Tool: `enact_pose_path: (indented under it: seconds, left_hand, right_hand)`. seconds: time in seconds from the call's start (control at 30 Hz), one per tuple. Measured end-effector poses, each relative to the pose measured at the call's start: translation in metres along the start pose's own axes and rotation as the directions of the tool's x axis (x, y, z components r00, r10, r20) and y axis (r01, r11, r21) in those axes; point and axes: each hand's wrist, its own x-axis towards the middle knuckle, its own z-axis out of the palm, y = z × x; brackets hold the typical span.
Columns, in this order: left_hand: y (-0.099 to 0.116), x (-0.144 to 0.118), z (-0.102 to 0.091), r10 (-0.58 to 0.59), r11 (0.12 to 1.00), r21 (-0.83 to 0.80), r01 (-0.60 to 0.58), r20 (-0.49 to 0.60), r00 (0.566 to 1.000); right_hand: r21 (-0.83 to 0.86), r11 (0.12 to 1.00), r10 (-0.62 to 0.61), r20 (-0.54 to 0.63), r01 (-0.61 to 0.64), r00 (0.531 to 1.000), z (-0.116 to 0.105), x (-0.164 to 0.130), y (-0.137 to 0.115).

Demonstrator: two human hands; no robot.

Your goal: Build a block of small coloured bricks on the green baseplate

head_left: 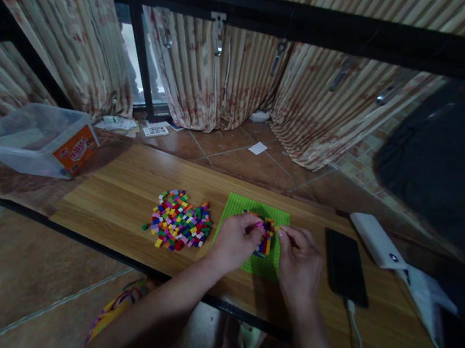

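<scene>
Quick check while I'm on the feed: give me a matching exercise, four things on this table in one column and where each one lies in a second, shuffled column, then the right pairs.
Things:
1. pile of loose bricks
2. green baseplate
3. black phone
4. clear plastic bin

Places:
A. far left end, beyond the wooden board
B. under both hands, at the middle of the board
C. just left of the baseplate
D. right of the right hand, cable at its near end

Pairs: 1-C, 2-B, 3-D, 4-A
</scene>
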Motion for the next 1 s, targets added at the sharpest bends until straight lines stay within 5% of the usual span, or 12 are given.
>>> enact_pose_path:
  seconds: [0.3,1.0]
  left_hand:
    - [0.004,0.007,-0.019,-0.026,0.991,-0.129,0.02,-0.043,0.999]
    - [0.003,0.009,-0.022,0.008,0.995,-0.098,-0.015,-0.068,0.998]
  right_hand:
    - [0.085,0.937,0.306,0.264,-0.338,0.915,-0.011,0.002,0.016]
    - [0.189,0.904,0.331,0.258,-0.383,0.908,0.003,0.003,0.017]
